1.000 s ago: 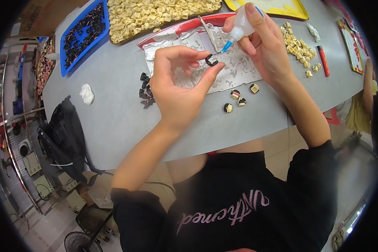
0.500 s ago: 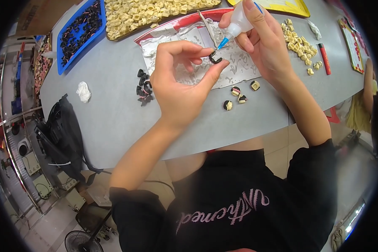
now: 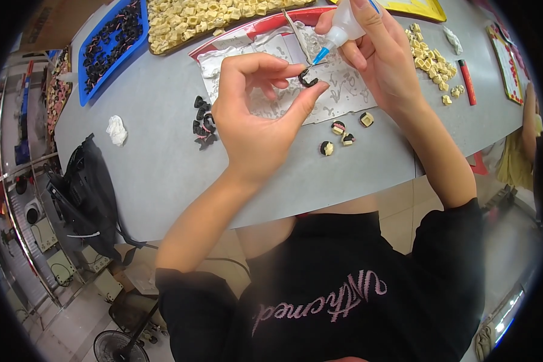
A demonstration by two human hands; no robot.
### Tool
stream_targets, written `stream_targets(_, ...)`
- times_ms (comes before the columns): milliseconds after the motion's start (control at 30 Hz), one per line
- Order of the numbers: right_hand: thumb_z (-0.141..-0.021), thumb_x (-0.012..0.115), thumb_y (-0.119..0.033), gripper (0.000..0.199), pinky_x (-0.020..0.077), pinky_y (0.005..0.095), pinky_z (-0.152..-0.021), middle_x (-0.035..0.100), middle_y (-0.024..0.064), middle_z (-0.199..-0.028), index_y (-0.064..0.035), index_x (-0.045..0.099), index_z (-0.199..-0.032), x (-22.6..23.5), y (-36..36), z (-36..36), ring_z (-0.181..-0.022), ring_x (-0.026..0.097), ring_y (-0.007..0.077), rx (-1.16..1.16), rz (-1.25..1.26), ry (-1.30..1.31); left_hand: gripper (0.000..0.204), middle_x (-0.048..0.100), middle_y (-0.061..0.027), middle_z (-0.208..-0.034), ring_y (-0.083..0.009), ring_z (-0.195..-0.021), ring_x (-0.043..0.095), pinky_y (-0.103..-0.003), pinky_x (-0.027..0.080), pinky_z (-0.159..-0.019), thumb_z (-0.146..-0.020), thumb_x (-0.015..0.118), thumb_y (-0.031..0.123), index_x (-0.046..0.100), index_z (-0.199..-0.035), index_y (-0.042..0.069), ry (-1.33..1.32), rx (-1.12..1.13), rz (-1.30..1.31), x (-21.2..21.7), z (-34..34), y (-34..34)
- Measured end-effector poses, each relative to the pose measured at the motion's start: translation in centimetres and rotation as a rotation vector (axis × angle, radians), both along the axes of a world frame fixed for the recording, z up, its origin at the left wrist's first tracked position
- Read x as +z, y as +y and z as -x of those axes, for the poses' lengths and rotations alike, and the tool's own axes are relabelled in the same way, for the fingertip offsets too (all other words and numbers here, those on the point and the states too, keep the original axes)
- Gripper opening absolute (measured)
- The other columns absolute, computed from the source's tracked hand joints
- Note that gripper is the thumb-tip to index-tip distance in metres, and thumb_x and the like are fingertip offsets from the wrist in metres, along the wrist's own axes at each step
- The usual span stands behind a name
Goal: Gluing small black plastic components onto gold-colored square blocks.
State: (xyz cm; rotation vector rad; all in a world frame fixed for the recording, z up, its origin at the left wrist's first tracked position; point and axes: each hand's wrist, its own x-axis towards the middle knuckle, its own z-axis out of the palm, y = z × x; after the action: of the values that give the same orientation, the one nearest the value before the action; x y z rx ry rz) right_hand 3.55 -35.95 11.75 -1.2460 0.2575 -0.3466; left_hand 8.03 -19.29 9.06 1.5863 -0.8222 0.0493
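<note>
Between the thumb and index finger of my left hand is a small black C-shaped piece, its gap facing right. My right hand grips a translucent squeeze bottle, tilted down to the left. Its blue nozzle ends in a thin tip at the upper end of the black piece; whether they touch is hard to tell. Below both hands lies a white sheet marked with grey smears. Several black-and-cream assembled pieces sit nearer me, and loose black pieces lie left of my left hand.
A blue tray of black pieces stands far left, beside a tray of cream pieces. At right are loose cream pieces, a red marker and crumpled tissue. A black bag hangs at the table's left edge.
The black piece has turned slightly in my left fingers, and the nozzle stays by its upper end. The whole view has shifted a little. Both grips are unchanged.
</note>
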Motion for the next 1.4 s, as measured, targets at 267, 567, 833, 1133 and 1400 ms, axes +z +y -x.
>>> stream_targets(267,-0.096,0.044,-0.041,0.035,0.0325,0.0177,-0.043,0.062,0.0093,-0.08,-0.0059,0.049,-0.093,-0.1,-0.1,0.1,-0.046,0.041,0.0056,-0.002,-0.001,-0.016,0.047,0.06,-0.0077,-0.09,-0.0084,-0.075,0.052,-0.022,0.043,-0.069,-0.065,0.079,-0.003,0.046,-0.098,0.004,0.006,0.008,0.008,-0.1,0.1,0.0)
stream_targets(567,-0.096,0.043,-0.04,0.034,0.0317,0.0177,-0.042,0.062,0.0091,-0.081,-0.0061,0.049,-0.093,0.0,-0.1,-0.1,-0.046,0.041,0.0054,-0.019,0.005,-0.021,0.046,0.06,-0.0077,-0.09,-0.0085,-0.075,0.052,-0.022,0.043,-0.07,-0.065,0.079,-0.002,0.047,-0.097,0.004,-0.019,0.009,0.002,0.2,-0.1,0.1)
stream_targets(833,-0.097,0.041,-0.038,0.04,0.0309,0.0169,-0.051,0.063,0.0095,-0.085,-0.0005,0.054,-0.097,-0.7,-2.3,-0.6,-0.053,0.035,0.0039,-0.081,-0.192,-0.112,0.045,0.061,-0.0081,-0.091,-0.0084,-0.076,0.051,-0.022,0.042,-0.071,-0.066,0.079,-0.002,0.047,-0.098,0.004,0.003,0.01,0.041,-0.1,-0.2,-0.1)
stream_targets(1133,-0.093,0.053,-0.029,0.031,0.0433,0.0195,-0.072,0.057,0.0073,-0.102,-0.0054,0.047,-0.112,2.3,-3.5,0.6,-0.076,0.052,0.0092,-0.385,-0.211,-0.251,0.044,0.062,-0.0059,-0.09,-0.0091,-0.077,0.054,-0.022,0.043,-0.069,-0.066,0.08,0.002,0.048,-0.096,0.005,0.047,0.027,0.097,0.0,-0.2,0.2)
stream_targets(1400,-0.088,0.058,-0.013,0.014,0.0438,0.0238,-0.075,0.057,0.0073,-0.097,-0.0035,0.048,-0.092,-0.9,-5.2,2.9,-0.078,0.053,0.0112,-0.181,1.041,-0.169,0.042,0.062,-0.0057,-0.091,-0.0086,-0.074,0.051,-0.022,0.041,-0.068,-0.067,0.08,0.003,0.048,-0.095,0.005,0.062,0.067,0.125,0.3,-0.6,-0.1)
